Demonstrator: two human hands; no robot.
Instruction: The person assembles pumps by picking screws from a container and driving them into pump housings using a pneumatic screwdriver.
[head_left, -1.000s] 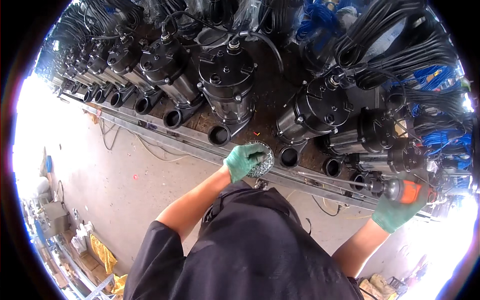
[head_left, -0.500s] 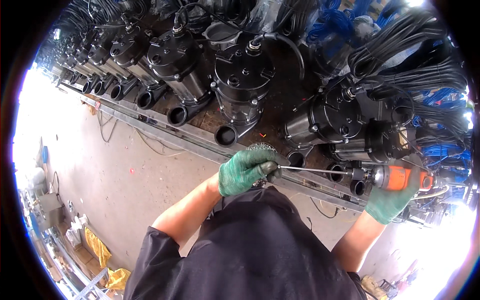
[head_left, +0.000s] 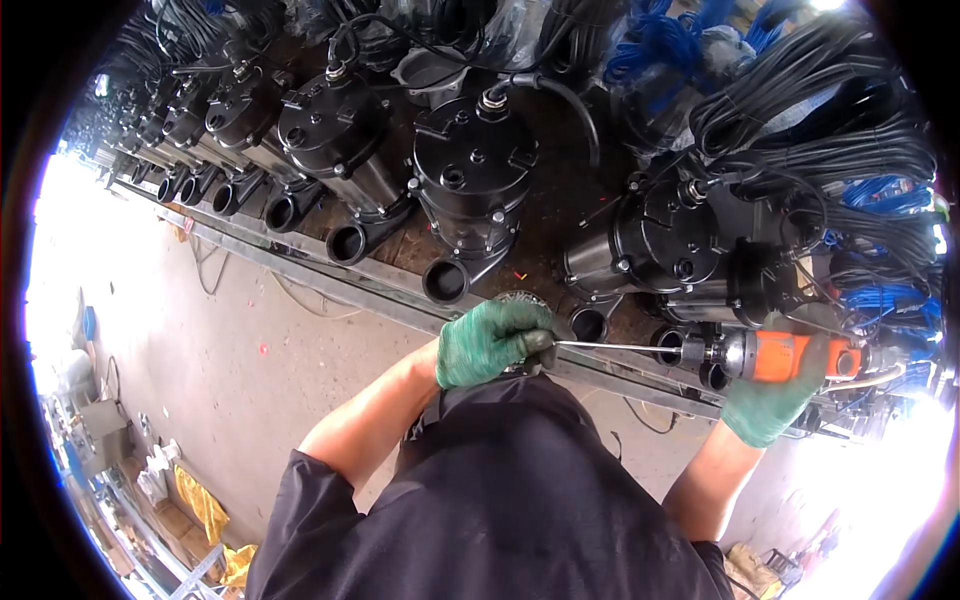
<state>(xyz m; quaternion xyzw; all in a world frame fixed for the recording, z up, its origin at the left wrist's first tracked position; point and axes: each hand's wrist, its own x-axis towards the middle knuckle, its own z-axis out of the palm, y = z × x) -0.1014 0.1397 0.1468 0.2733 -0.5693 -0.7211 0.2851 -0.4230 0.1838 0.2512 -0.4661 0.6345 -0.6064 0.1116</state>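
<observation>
While inside right grip (head_left: 768,405), orange driver (head_left: 778,356)

The top (head_left: 505,490) is big and dark, nearly black, with a little bit of purple in it. Its cloth looks loose and has soft wrinkles. The sleeves (head_left: 305,515) are short and wide — so the forearms (head_left: 375,420) are bare. The left hand (head_left: 490,345) and the right hand (head_left: 778,395) both wear green gloves (head_left: 462,352). The gloves stop at the wrists (head_left: 432,366), and the fingers (head_left: 538,342) look darker — a smudgy grey.
</observation>
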